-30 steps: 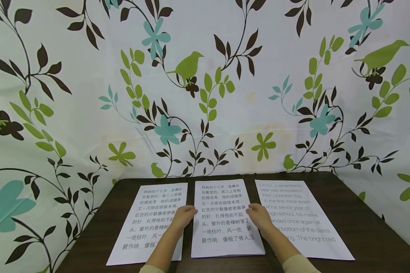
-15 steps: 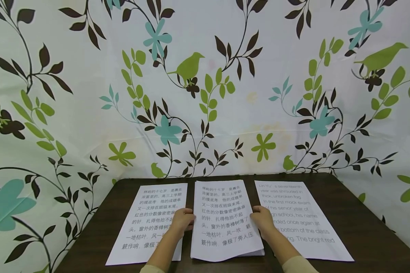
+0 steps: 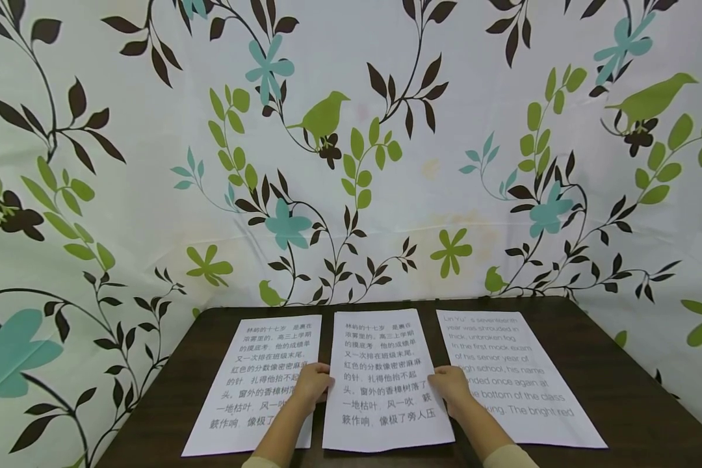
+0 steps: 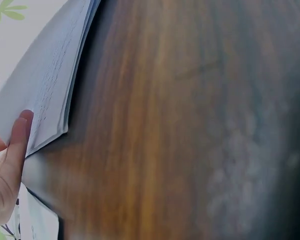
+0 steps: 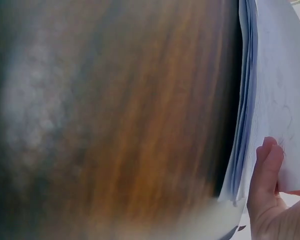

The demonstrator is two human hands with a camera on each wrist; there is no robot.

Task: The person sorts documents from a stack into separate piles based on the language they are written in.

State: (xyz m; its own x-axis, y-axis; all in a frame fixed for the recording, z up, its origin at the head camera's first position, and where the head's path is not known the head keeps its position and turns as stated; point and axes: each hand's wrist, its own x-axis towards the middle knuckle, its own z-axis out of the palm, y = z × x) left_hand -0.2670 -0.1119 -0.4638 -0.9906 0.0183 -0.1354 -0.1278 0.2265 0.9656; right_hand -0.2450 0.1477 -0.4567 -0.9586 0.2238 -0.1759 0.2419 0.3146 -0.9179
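A white sheet of paper (image 3: pixel 380 374) printed with Chinese text is at the middle of the table. My left hand (image 3: pixel 314 383) pinches its left edge and my right hand (image 3: pixel 449 385) pinches its right edge. Its near edge bows slightly and stands off the tabletop. In the right wrist view several layered paper edges (image 5: pixel 245 100) lie beside the raised sheet, with fingers (image 5: pixel 268 165) against it. The left wrist view has fingers (image 4: pixel 20 132) on the underside of the paper (image 4: pixel 47 75).
Another Chinese-text page (image 3: pixel 251 364) lies to the left, partly behind my left forearm. An English-text page (image 3: pixel 520 383) lies to the right. All are on a dark wooden table (image 3: pixel 614 396), with a leaf-and-bird patterned cloth (image 3: pixel 386 175) hanging behind.
Both hands have come slightly nearer to me. The middle sheet's near edge has curved up off the pages under it and now reaches closer. The side pages stay put.
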